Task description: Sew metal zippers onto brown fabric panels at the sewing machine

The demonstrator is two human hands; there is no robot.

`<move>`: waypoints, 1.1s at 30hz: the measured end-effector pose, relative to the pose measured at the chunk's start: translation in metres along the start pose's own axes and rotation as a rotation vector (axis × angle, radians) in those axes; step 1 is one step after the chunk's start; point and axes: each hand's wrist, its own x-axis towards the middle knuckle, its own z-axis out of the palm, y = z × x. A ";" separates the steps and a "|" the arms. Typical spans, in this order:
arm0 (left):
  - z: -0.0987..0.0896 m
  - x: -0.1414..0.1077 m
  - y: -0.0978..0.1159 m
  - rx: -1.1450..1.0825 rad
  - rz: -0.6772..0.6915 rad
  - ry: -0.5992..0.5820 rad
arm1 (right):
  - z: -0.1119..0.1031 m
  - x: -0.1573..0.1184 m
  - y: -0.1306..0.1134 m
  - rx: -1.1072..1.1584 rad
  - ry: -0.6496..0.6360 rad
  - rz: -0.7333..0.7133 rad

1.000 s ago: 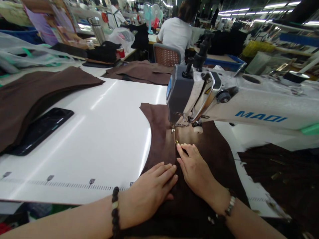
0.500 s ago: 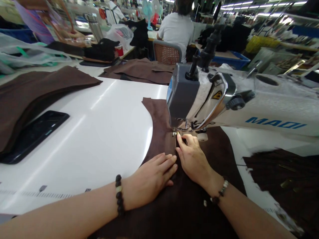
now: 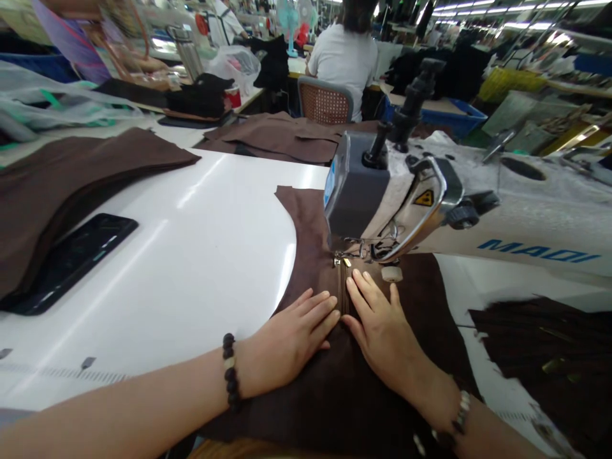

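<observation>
A dark brown fabric piece (image 3: 306, 223) lies under the presser foot (image 3: 337, 260) of a sewing machine (image 3: 540, 210). A zipper (image 3: 343, 290) runs down the fabric from the foot, its metal pull (image 3: 347, 262) just right of the foot. My left hand (image 3: 291, 341) rests flat on the fabric to the left of the zipper, fingers stretched out. On the zipper's right side lies my right hand (image 3: 382, 325), fingers spread and pressing on the cloth. The needle's tip is too small to make out.
Stacked brown fabric (image 3: 95, 166) lies at left, partly over a black phone (image 3: 81, 255). More brown pieces (image 3: 277, 137) lie behind the machine. Brown pieces with zippers (image 3: 549, 357) sit at right. A person in a white shirt (image 3: 342, 64) sits ahead, facing away.
My right hand has moved off the zipper pull, back and right, and its fingers have spread flat. My left hand stays nearly in place. The view has shifted slightly.
</observation>
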 end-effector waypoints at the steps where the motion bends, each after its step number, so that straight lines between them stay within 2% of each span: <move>1: 0.000 -0.001 0.002 0.002 -0.011 0.000 | 0.001 -0.004 -0.002 -0.012 -0.012 -0.008; 7: -0.002 -0.003 0.007 0.014 -0.041 0.006 | 0.002 -0.006 -0.001 -0.045 -0.064 -0.030; 14: 0.000 -0.002 0.003 0.045 -0.029 -0.003 | 0.000 -0.002 0.001 -0.049 -0.073 -0.045; 24: -0.002 0.008 -0.012 0.034 -0.030 0.016 | 0.000 0.016 0.007 0.008 -0.041 -0.026; 33: 0.001 0.023 -0.034 0.045 -0.001 0.013 | 0.003 0.037 0.021 0.042 -0.032 -0.043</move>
